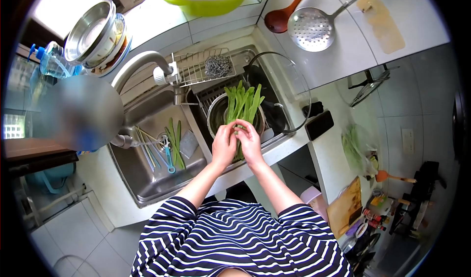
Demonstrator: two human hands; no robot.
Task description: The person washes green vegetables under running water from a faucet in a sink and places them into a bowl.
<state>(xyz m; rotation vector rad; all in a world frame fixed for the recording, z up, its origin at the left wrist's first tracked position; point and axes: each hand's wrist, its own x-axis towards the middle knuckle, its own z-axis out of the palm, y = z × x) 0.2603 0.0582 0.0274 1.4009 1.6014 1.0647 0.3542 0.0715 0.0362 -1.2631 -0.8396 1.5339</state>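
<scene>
Two bent hands held a bunch of long green pods (244,101) above the sink (147,181).
Both forearms were stretched forward from the striped sleeves (167,220) and leaned toward each other; the left hand (224,144) and the right hand (250,143) were side by side, their fingertips meeting. The fingers of both were closed around the bunch, whose far ends lay over a metal bowl (211,118) in the right basin.
</scene>
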